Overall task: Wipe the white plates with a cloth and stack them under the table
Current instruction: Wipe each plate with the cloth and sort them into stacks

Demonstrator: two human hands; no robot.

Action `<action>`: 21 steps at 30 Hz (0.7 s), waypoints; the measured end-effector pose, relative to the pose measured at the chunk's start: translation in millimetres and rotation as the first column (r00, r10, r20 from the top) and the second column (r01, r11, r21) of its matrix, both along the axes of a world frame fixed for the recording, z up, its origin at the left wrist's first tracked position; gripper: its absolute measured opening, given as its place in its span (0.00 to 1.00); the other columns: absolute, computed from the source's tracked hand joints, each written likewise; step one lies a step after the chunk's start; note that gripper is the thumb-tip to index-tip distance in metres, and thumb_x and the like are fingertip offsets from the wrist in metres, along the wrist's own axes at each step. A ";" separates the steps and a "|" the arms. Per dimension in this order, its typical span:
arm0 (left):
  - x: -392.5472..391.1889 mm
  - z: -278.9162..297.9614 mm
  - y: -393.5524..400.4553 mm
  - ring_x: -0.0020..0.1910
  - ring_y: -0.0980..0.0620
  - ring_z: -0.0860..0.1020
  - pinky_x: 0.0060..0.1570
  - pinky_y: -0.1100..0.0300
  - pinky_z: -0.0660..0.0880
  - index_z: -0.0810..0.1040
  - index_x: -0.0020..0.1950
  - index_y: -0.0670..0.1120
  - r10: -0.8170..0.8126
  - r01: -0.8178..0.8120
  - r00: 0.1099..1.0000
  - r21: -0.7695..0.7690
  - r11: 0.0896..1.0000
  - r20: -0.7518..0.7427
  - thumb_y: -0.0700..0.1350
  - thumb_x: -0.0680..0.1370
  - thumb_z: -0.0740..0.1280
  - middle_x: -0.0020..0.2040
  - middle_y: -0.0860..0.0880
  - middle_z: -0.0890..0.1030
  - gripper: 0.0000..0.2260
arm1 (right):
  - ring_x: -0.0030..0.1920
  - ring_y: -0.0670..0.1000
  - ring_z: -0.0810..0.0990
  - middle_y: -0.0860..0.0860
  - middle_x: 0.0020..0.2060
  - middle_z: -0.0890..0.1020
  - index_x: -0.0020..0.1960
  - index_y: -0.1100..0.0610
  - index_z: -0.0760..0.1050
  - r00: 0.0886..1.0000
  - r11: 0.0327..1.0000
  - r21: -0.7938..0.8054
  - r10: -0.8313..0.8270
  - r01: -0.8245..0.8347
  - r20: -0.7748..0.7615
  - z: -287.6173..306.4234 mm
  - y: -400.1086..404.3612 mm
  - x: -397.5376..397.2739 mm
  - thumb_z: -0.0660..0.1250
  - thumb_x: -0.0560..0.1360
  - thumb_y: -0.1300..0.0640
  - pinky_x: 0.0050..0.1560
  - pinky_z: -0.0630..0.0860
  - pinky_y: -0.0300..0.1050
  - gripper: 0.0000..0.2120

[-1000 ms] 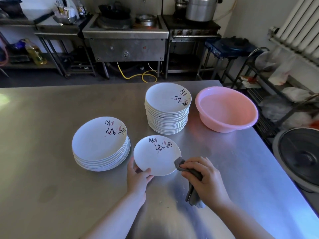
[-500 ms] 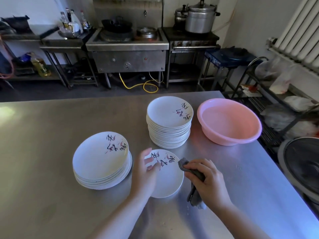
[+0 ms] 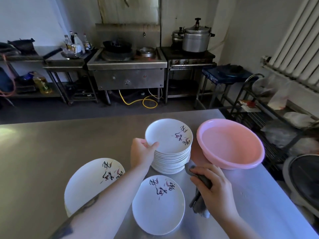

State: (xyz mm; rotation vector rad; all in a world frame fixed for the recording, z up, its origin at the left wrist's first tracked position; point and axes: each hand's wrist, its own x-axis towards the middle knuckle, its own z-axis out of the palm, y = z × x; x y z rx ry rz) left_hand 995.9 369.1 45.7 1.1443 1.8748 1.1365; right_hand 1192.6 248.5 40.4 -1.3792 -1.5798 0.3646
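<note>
White top plate, illegible brush script, gripped by left hand.

Single white plate flat on table, tall stack behind, grey cloth right

A pink basin sat on the steel worktop near its right edge. Beyond the worktop stood a steel wok range with a dark wok on it, and a coiled yellow hose lay on the floor below. To its right, a large lidded metal pot stood on a stove. Bottles clustered on a side table at the left, with a jug of yellow oil on a lower shelf. A white radiator hung on the right wall above a wire rack.
</note>
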 end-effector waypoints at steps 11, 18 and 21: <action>4.6 11.0 12.8 0.45 0.48 0.78 0.44 0.54 0.76 0.72 0.51 0.46 0.091 -0.091 0.991 0.001 0.996 0.098 0.38 0.74 0.70 0.43 0.52 0.76 0.11 | 0.49 0.44 0.78 0.36 0.47 0.79 0.45 0.47 0.83 1.000 0.997 -0.079 -0.009 0.009 -0.003 -7.6 -0.9 4.5 0.71 0.67 0.55 0.52 0.68 0.26 0.07; 9.7 32.3 -0.4 0.47 0.43 0.80 0.29 0.59 0.79 0.71 0.65 0.43 0.137 -0.111 0.816 -0.080 0.991 0.561 0.30 0.77 0.65 0.56 0.42 0.75 0.18 | 0.51 0.44 0.78 0.37 0.48 0.79 0.46 0.44 0.82 1.000 0.996 -0.080 -0.026 0.026 -0.003 0.1 -10.7 8.4 0.74 0.69 0.57 0.52 0.68 0.27 0.10; 6.7 44.6 -24.8 0.44 0.46 0.79 0.29 0.57 0.80 0.72 0.66 0.42 0.113 -0.107 0.776 -0.047 0.993 0.620 0.30 0.77 0.64 0.56 0.42 0.76 0.19 | 0.51 0.45 0.78 0.37 0.48 0.79 0.46 0.45 0.82 0.999 0.998 -0.044 -0.043 0.043 -0.007 8.6 -19.9 11.8 0.74 0.69 0.58 0.52 0.68 0.27 0.09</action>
